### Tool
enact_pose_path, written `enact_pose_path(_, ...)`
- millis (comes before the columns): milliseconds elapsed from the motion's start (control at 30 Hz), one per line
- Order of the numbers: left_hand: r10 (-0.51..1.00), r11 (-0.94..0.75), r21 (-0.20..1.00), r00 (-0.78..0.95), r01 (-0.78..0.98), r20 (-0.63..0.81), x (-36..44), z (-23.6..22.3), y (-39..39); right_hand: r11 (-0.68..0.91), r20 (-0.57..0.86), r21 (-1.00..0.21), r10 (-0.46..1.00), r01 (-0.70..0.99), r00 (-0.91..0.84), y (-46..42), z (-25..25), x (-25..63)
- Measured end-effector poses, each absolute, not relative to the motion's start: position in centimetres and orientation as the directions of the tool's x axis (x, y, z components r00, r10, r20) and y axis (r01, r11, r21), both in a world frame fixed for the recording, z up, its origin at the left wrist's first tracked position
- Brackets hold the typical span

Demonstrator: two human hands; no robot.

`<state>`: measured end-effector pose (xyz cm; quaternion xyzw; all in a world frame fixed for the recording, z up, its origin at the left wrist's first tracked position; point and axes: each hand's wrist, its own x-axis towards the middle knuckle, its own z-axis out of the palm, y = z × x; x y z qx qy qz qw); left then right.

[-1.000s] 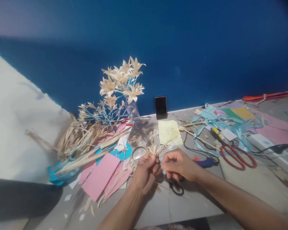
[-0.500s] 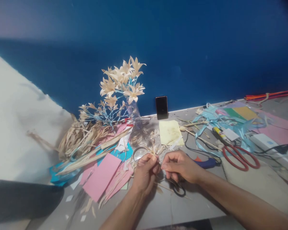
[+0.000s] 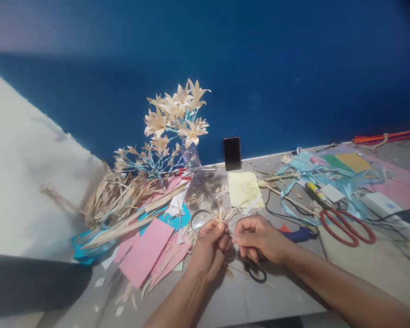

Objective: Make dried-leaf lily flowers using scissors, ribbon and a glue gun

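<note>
My left hand (image 3: 209,248) is closed in a pinch, with a pale piece of dried husk (image 3: 220,216) showing at its fingertips. Just right of it, my right hand (image 3: 259,239) has thumb and forefinger pressed together; whatever they hold is too small to make out. A slight gap separates the two hands. Beneath the right hand lies a pair of scissors with black handles (image 3: 258,273), their blades mostly hidden. A clear ring-shaped roll (image 3: 192,222) sits behind the left hand, among husk scraps. A blue glue gun (image 3: 298,235) lies partly behind the right wrist.
Husk flowers (image 3: 191,132) on blue stems stand in a clear vase at the back. A phone (image 3: 232,153) leans on the wall. Left are a husk bundle (image 3: 112,200) and pink paper (image 3: 146,253); right are red-handled scissors (image 3: 341,228), blue ribbon (image 3: 357,205) and a yellow paper (image 3: 245,189).
The whole view has shifted slightly, so things appear a little further right. Both hands keep nearly the same pinched pose, close together.
</note>
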<state>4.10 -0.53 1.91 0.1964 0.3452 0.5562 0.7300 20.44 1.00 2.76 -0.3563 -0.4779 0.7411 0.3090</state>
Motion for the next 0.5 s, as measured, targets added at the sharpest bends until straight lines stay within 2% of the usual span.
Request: enact_pose_path(500,0.956,0.261,0.718,0.071,-0.646,-0.284,4.10,2.50,-0.53,-0.352,-0.250,-0.932,0.790,-0.081,-0.560,0.98,2.78,20.38)
